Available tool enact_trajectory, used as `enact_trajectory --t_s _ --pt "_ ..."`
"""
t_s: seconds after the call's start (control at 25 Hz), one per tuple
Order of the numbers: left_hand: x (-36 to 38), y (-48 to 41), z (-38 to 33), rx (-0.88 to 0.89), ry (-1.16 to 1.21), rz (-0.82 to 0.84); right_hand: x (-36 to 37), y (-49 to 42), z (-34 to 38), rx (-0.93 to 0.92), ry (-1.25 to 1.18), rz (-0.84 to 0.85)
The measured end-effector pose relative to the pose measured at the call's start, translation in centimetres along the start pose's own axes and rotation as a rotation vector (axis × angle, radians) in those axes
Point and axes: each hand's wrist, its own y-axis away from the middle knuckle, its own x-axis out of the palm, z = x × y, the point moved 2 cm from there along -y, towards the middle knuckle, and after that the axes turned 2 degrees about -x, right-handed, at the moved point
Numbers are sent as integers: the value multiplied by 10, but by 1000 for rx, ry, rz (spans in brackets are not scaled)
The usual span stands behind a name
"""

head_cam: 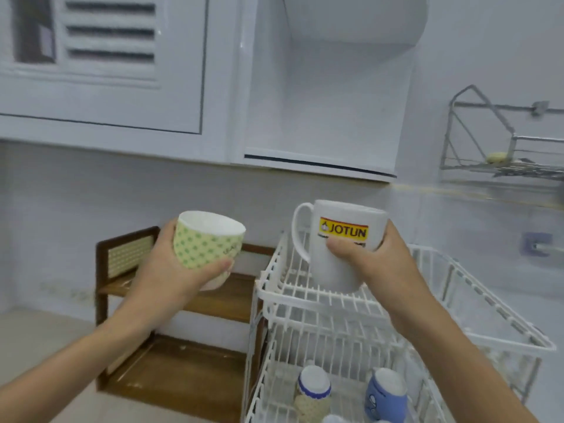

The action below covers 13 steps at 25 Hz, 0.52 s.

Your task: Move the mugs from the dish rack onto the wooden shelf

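My left hand (171, 264) grips a handleless cup with a green dot pattern (207, 242), held upright above the upper board of the wooden shelf (225, 297). My right hand (375, 264) is closed around a white mug with a yellow and red logo (338, 239), held just over the top tier of the white wire dish rack (305, 297), its handle pointing left. In the rack's lower tier stand an upside-down mug with a blue rim (314, 383) and a blue mug (386, 392).
The wooden shelf has a rattan back panel (128, 254) and a lower board (180, 383). White wall cabinets (122, 96) hang overhead. A metal wire wall rack (503, 148) is mounted at the right. A beige counter (39, 340) lies at the left.
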Motion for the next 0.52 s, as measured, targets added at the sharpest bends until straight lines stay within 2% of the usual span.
enact_trajectory --t_s 0.12,0.2,0.32,0.52 --pt "-31 -21 44 -184 29 -58 66 2 1 165 -288 253" --pt "-43 -40 81 -302 -50 -110 113 1 -9 280 -385 290" --pt "-55 -65 129 -451 -163 -122 182 -12 -34 369 -397 196" --pt "-59 -101 186 -436 -338 -51 261 -50 -97 422 -219 -116"
